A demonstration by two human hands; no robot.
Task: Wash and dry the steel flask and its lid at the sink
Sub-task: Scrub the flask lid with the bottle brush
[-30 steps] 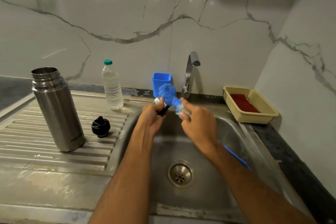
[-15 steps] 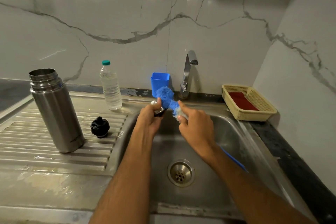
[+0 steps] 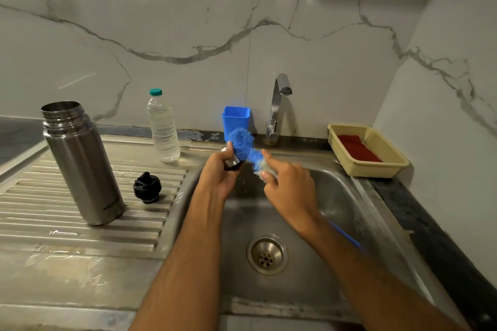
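Both your bare forearms reach forward from the bottom edge and converge toward the middle. Your left hand [image 3: 219,172] is raised with the palm turned inward, its fingers and thumb curled in a tight grip on a small object. Your right hand [image 3: 289,180] sits just beside it, slightly lower, its back facing up, thumb and curled fingers pinched closed while the index finger points toward the left hand.

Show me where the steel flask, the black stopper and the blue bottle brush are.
steel flask [image 3: 83,166]: head view, middle of its upright body on the drainboard.
black stopper [image 3: 147,187]: head view, top of the cap, right of the flask.
blue bottle brush [image 3: 242,144]: head view, fluffy bristle head between the hands.
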